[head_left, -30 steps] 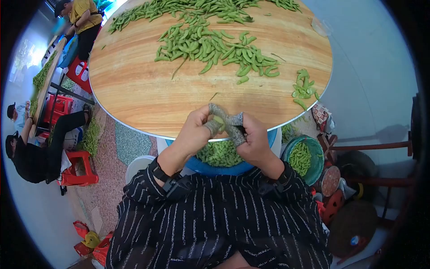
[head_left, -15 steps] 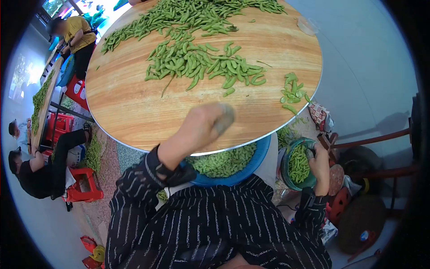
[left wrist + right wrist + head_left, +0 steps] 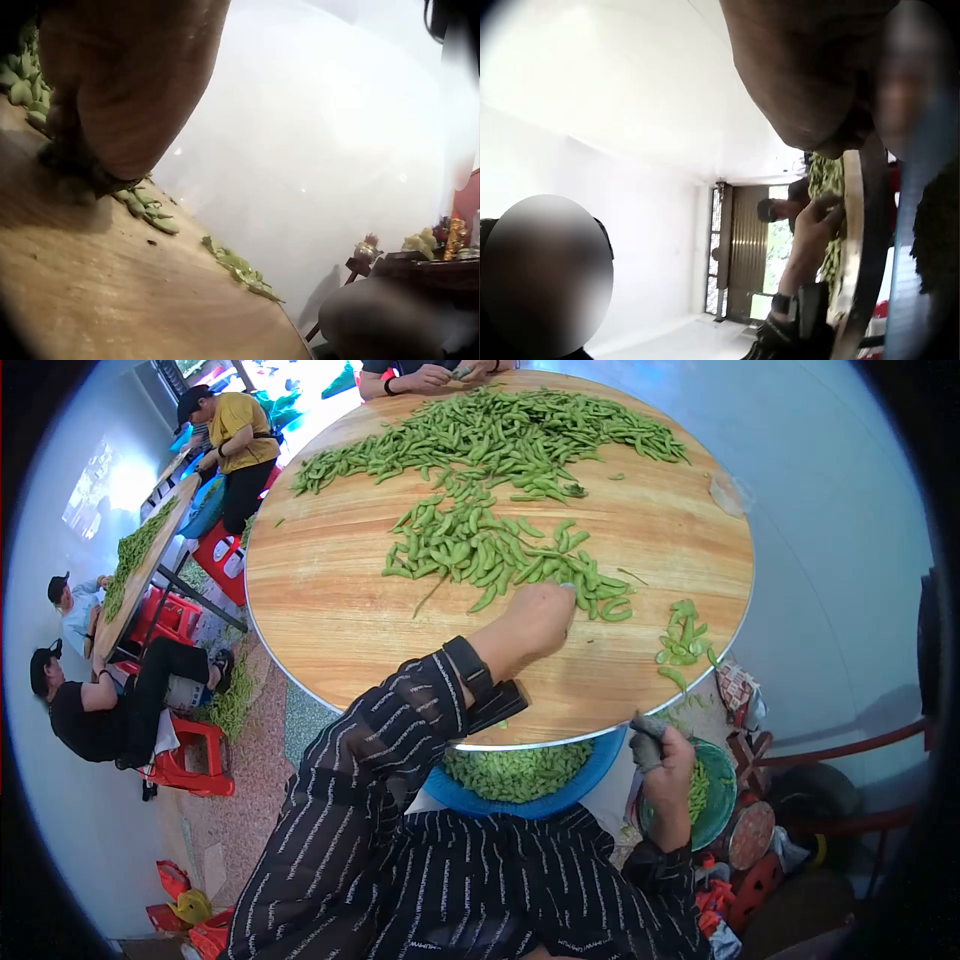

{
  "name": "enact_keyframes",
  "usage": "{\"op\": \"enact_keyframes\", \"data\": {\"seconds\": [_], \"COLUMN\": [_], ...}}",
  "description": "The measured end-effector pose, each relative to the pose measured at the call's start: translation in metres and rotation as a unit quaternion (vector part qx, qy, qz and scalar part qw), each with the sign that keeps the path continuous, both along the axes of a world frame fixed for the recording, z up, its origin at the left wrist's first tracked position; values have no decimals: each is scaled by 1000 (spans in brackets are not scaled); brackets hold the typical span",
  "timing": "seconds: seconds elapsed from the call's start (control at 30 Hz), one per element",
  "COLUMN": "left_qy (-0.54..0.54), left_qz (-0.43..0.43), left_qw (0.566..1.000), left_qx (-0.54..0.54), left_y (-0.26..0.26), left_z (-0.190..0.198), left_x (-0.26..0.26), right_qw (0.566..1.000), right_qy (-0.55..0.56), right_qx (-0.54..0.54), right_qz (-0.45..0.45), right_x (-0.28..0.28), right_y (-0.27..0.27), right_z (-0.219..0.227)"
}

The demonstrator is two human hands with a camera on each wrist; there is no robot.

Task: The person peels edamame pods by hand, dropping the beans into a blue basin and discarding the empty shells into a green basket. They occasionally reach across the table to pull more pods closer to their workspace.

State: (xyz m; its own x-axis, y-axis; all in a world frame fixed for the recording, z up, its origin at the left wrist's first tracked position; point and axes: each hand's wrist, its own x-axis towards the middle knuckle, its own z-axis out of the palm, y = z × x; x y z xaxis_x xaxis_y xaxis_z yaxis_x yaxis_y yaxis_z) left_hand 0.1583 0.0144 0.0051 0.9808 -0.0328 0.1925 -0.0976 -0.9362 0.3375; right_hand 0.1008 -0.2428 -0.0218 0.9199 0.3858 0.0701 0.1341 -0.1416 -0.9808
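Note:
Green soybean pods (image 3: 480, 555) lie in a loose pile on the round wooden table (image 3: 350, 625). My left hand (image 3: 540, 622) reaches over the table to the near edge of this pile. Its fingertips are down at the pods, mostly hidden by the back of the hand, and I cannot tell whether they hold a pod. My right hand (image 3: 668, 770) is at the table's near right edge, grey covers on its loosely bent fingers, nothing visible in them. Below the table edge sits a blue basin (image 3: 432, 788) of shelled green beans (image 3: 520, 772). Beside the right hand is a green bucket (image 3: 722, 800) with pods.
A larger heap of pods (image 3: 500, 435) covers the far side of the table, where another person's hands (image 3: 440, 375) work. A small group of pods (image 3: 683, 635) lies near the right edge. Red stools (image 3: 190, 760) and seated people are at left.
My hands were together over the basin. Then the right hand went to the green bucket, and it is now back up at the table edge. The left hand has moved forward to the pods.

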Motion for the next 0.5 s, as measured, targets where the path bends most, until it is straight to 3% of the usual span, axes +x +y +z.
{"op": "enact_keyframes", "data": {"seconds": [0.07, 0.13, 0.23, 0.27, 0.3, 0.4, 0.5], "left_qy": [20, -40, -42, -61, -48, -59, -87], "left_qz": [-4, 19, 75, 82, 73, 17, -30], "left_qw": [1000, 996, 940, 915, 914, 874, 887], "left_qx": [16, -74, -330, -391, -396, -483, -453], "left_y": [3, 8, 8, 6, 1, -12, -18], "left_z": [1, 6, 22, 21, 23, 18, 11], "left_x": [-5, -18, -44, -56, -67, -102, -118], "right_qw": [999, 990, 946, 912, 869, 846, 877], "right_qy": [13, 85, 239, 287, 331, 340, 302], "right_qx": [22, 80, 178, 253, 327, 371, 330], "right_qz": [29, 81, 125, 148, 172, 179, 177], "right_x": [-1, -1, -4, -3, -2, 0, -2], "right_y": [21, 44, 71, 79, 85, 90, 87], "right_z": [6, 15, 26, 25, 23, 27, 29]}}
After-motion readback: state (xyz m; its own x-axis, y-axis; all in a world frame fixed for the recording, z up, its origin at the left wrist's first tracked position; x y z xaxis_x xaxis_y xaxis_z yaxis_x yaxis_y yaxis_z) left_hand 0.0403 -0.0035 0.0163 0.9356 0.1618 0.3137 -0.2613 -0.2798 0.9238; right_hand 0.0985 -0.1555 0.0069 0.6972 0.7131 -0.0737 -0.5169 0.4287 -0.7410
